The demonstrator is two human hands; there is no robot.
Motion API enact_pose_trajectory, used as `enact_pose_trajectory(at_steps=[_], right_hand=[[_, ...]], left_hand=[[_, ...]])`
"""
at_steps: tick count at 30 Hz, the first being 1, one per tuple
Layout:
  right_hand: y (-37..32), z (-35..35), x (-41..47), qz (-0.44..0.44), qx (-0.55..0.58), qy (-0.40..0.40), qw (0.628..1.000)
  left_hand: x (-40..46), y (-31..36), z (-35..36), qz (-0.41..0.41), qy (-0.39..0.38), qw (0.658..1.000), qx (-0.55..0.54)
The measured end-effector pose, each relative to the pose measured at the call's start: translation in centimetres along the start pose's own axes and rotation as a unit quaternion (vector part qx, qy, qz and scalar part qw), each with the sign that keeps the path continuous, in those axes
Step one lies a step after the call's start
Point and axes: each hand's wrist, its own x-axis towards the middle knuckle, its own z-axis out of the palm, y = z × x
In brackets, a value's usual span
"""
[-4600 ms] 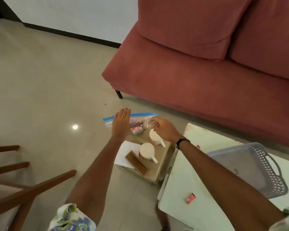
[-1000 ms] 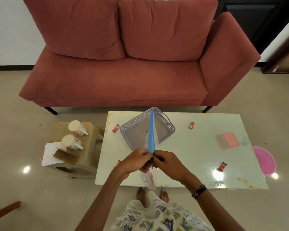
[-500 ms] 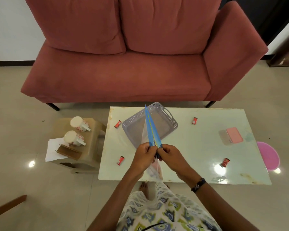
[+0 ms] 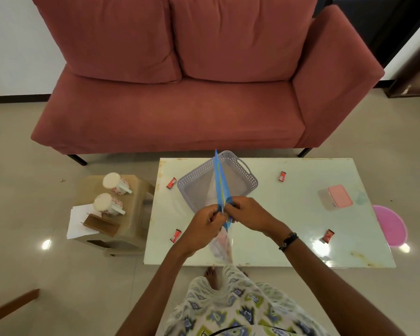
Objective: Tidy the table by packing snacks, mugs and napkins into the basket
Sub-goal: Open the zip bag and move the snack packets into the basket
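Both hands work at the blue-edged mouth of a clear zip bag [image 4: 220,190] held above the near side of the desk [image 4: 289,226], the left hand [image 4: 205,223] and right hand [image 4: 246,213] each with fingers pinched shut on one lip of it. The step looks like opening the bag to take snacks, with the grey basket [image 4: 249,179] empty just beyond. Next, I judge, comes spreading the mouth and gathering the red snack wrappers: far left [image 4: 171,183], near left [image 4: 175,235], far right [image 4: 282,176], near right [image 4: 326,235]; the two mugs [image 4: 112,181] wait on the stool [image 4: 141,190] at left.
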Motion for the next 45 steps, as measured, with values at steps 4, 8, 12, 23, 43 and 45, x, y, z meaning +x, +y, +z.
enact_pose_trajectory(at_steps=[4, 8, 12, 23, 43, 45], right_hand=[[0.7, 2.0, -0.1, 0.011, -0.046, 0.113, 0.992], [0.8, 3.6, -0.6, 0.017, -0.082, 0.225, 0.971], [1.0, 4.0, -0.5, 0.021, -0.119, 0.227, 0.966], [0.9, 0.6, -1.0, -0.089, -0.079, 0.034, 0.992], [0.9, 0.9, -1.1, -0.032, -0.004, -0.054, 0.998], [0.9, 0.8, -1.3, -0.036, -0.015, -0.053, 0.998]], left_hand=[[0.0, -1.0, 0.7, -0.005, 0.057, 0.998, -0.012], [-0.1, -2.1, 1.4, 0.007, 0.097, 0.995, 0.034], [0.1, -2.3, 1.4, 0.027, 0.116, 0.989, 0.084], [1.6, -0.1, -1.0, -0.051, -0.008, 0.998, -0.038], [0.4, -1.7, -1.4, 0.007, -0.065, 0.998, 0.026], [0.4, -1.8, -1.2, 0.007, -0.065, 0.997, 0.043]])
